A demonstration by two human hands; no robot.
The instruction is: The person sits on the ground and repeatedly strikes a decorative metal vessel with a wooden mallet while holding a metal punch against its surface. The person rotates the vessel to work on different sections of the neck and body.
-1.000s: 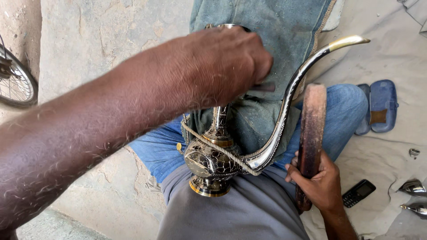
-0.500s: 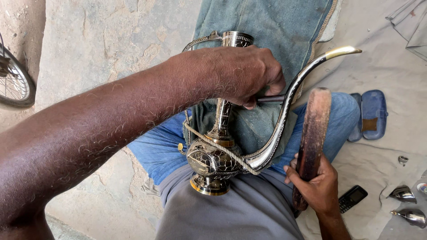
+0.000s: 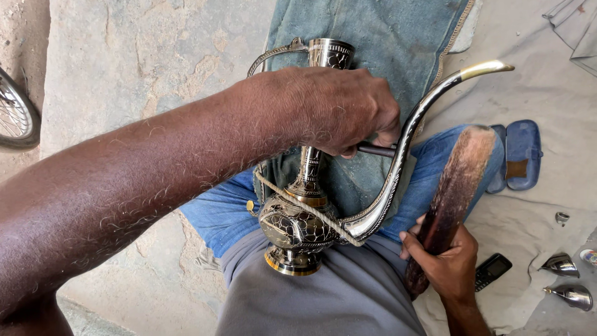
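A: What does the left hand point(image 3: 339, 109) hold?

B: Its fingers are curled shut around a thin dark tool point(image 3: 375, 149), whose tip meets the long curved spout point(image 3: 407, 149) of a metal ewer point(image 3: 298, 227). The hand covers the ewer's slim neck.

A: Where does the ewer lie?

B: It rests across the person's lap, foot against the grey shirt point(image 3: 336, 298), mouth pointing away over a blue-green cloth point(image 3: 373, 37). Its round body is engraved, and a cord point(image 3: 311, 211) runs slantwise across it. The thin handle point(image 3: 273, 53) arcs on the left, and the spout's tip is brass-coloured.

A: And the right hand point(image 3: 444, 261)?

B: Its fingers are wrapped tight about the lower end of a wooden mallet point(image 3: 454, 193), which stands just beside the spout, apart from it, over the blue jeans point(image 3: 217, 211).

A: What lies around?

B: To the right, on pale sheeting: a blue sandal point(image 3: 519, 155), a dark phone point(image 3: 492, 270) and small metal cones point(image 3: 563, 280). A wheel point(image 3: 15, 115) shows at the left edge.
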